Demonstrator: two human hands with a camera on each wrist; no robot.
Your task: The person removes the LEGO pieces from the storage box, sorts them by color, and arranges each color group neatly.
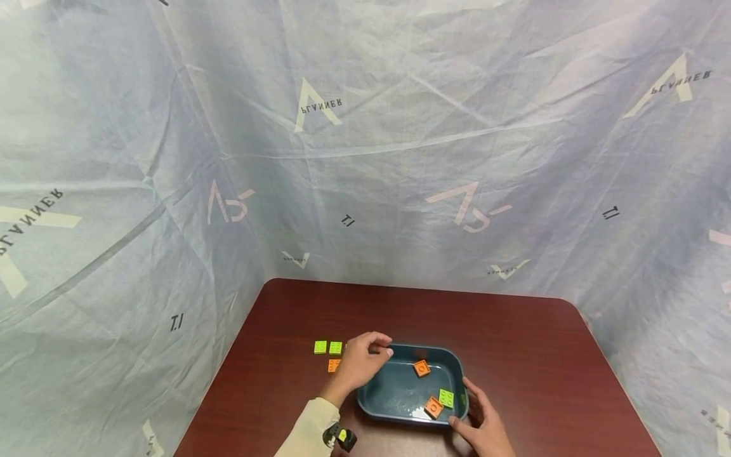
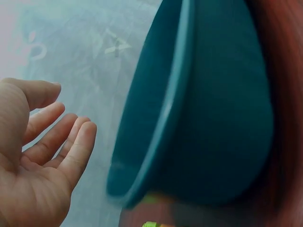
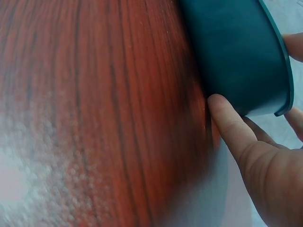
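A dark teal plastic tub (image 1: 394, 387) stands on the table. Inside it lie an orange toy brick (image 1: 421, 368) near the far side, and another orange brick (image 1: 433, 407) beside a lime-green brick (image 1: 447, 398) at the near right corner. My left hand (image 1: 365, 360) hovers over the tub's left end, its loosely bent fingers holding nothing; the left wrist view shows its palm (image 2: 38, 189) bare beside the rim. My right hand (image 1: 482, 422) holds the near right corner of the tub, thumb on the near wall and fingers along the right end.
Left of the tub, two lime-green bricks (image 1: 328, 347) and an orange brick (image 1: 334, 365) lie on the reddish-brown table (image 1: 274, 393), partly hidden by my left hand. A pale printed cloth (image 1: 400, 158) hangs around the back and sides.
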